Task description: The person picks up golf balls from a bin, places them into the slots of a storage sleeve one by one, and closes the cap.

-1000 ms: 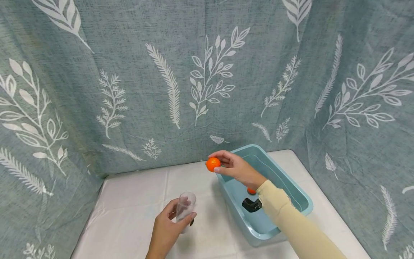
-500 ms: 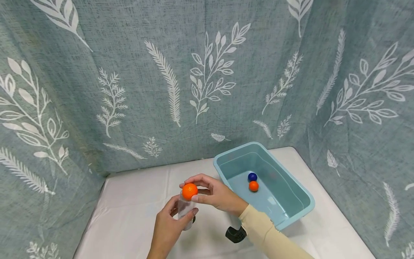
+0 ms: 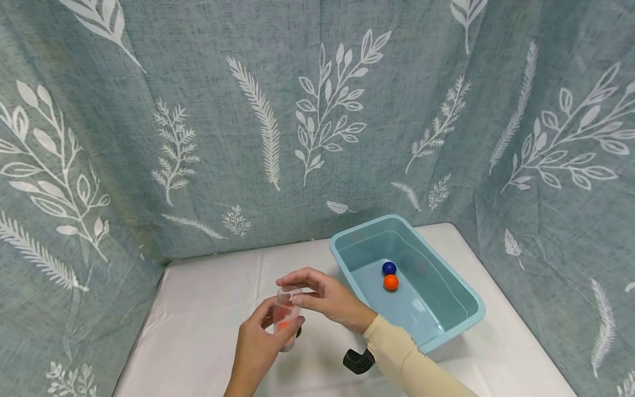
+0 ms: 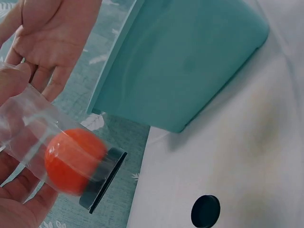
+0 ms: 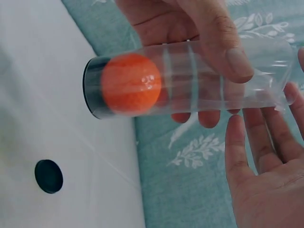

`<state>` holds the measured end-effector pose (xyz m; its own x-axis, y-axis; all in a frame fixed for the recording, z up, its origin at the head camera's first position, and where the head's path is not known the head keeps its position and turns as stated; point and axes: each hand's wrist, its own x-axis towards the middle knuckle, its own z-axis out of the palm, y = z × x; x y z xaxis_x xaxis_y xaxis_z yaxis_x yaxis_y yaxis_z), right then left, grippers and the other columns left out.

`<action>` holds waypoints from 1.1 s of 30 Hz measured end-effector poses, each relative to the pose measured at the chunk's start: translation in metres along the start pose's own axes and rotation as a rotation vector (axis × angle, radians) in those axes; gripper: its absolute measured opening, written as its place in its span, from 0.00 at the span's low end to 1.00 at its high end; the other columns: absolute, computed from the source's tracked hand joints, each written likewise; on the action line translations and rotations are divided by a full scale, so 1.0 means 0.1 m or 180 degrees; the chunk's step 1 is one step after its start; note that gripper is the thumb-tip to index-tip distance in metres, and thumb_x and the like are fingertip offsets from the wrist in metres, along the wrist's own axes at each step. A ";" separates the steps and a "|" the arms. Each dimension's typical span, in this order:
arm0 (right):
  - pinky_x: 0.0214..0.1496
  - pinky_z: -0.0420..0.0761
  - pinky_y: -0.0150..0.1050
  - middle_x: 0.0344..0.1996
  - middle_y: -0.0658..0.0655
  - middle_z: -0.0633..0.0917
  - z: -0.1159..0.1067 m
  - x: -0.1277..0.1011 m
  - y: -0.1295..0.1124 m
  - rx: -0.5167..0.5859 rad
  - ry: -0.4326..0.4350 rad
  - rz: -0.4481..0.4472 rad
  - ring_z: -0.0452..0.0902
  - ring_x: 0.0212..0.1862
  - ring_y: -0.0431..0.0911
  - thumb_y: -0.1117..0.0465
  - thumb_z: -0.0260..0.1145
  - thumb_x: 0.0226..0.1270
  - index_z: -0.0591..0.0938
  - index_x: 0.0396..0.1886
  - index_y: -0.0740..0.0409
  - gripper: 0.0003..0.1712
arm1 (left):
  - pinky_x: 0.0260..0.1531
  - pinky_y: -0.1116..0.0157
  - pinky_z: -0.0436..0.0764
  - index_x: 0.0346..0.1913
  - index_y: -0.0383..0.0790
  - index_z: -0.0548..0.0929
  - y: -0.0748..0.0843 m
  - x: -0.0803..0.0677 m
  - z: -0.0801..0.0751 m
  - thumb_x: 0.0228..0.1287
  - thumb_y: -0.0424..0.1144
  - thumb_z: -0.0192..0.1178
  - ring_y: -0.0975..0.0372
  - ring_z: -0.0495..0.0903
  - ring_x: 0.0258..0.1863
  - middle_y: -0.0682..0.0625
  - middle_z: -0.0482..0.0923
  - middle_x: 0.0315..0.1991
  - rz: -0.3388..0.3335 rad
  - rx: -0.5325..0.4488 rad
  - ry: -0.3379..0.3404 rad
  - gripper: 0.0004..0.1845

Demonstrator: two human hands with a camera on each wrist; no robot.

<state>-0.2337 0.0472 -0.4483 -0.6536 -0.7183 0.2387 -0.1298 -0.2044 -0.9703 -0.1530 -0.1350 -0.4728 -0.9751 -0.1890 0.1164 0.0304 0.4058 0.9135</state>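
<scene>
- Hanging round table: one teal-grey fabric backdrop (image 3: 208, 165), woven, white leaf prints.
- One table (image 3: 208, 298), white creased cloth.
- One rectangular blue plastic bin (image 3: 439, 289), table's right side.
- Two hands: left hand (image 3: 258, 336) wraps clear tube (image 5: 185, 78); right hand (image 3: 327, 300) at its mouth, fingers loose, contact unclear.
- One plastic tube, above table, black end cap (image 5: 96, 89).
- Three balls: orange tube ball (image 5: 131, 84) at capped end; orange bin ball (image 3: 391, 283); navy bin ball (image 3: 389, 268).
- One loose round black lid (image 5: 48, 176), on table.
</scene>
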 end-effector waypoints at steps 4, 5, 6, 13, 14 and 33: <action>0.66 0.76 0.44 0.66 0.53 0.76 -0.03 0.03 -0.04 -0.0146 0.0112 0.0022 0.71 0.68 0.49 0.59 0.62 0.77 0.74 0.67 0.53 0.22 | 0.42 0.63 0.84 0.51 0.62 0.84 0.00 0.02 0.01 0.49 0.59 0.78 0.61 0.84 0.47 0.61 0.85 0.45 0.0033 -0.0067 0.0015 0.25; 0.66 0.76 0.44 0.66 0.53 0.76 -0.04 0.03 -0.05 -0.0179 0.0148 0.0020 0.71 0.68 0.49 0.59 0.63 0.76 0.74 0.67 0.53 0.22 | 0.43 0.64 0.84 0.51 0.61 0.84 0.00 0.02 0.01 0.49 0.59 0.78 0.62 0.84 0.46 0.62 0.85 0.45 0.0057 -0.0072 0.0017 0.25; 0.66 0.76 0.44 0.66 0.52 0.76 -0.06 0.04 -0.06 -0.0220 0.0186 0.0009 0.71 0.68 0.49 0.59 0.63 0.76 0.74 0.67 0.53 0.22 | 0.43 0.65 0.84 0.51 0.61 0.84 0.00 0.03 0.01 0.49 0.58 0.78 0.62 0.84 0.46 0.63 0.85 0.45 0.0075 -0.0090 0.0014 0.25; 0.67 0.75 0.44 0.64 0.52 0.77 -0.24 0.06 -0.13 -0.0453 0.0586 -0.0076 0.71 0.68 0.53 0.61 0.63 0.76 0.75 0.66 0.55 0.22 | 0.47 0.61 0.83 0.53 0.59 0.84 -0.02 0.03 0.02 0.51 0.57 0.78 0.63 0.83 0.47 0.65 0.84 0.46 0.0095 -0.0068 -0.0002 0.26; 0.67 0.75 0.44 0.63 0.52 0.77 -0.28 0.07 -0.15 -0.0496 0.0658 -0.0107 0.71 0.68 0.54 0.60 0.64 0.76 0.75 0.66 0.55 0.22 | 0.48 0.60 0.83 0.53 0.58 0.84 -0.03 0.03 0.02 0.51 0.58 0.77 0.63 0.83 0.47 0.65 0.84 0.46 0.0104 -0.0053 -0.0008 0.26; 0.65 0.73 0.51 0.66 0.59 0.73 -1.07 -0.07 0.02 -0.0368 0.3035 0.0198 0.70 0.64 0.51 0.59 0.65 0.75 0.69 0.70 0.61 0.28 | 0.53 0.62 0.82 0.52 0.60 0.83 -0.09 -0.03 0.04 0.51 0.59 0.77 0.68 0.82 0.47 0.68 0.84 0.46 0.0035 -0.0191 -0.0145 0.25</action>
<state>-0.3097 0.1231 -0.4563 -0.9864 0.1277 0.1030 -0.1139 -0.0808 -0.9902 -0.1517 -0.1343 -0.4826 -0.9835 -0.1434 0.1099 0.0529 0.3529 0.9342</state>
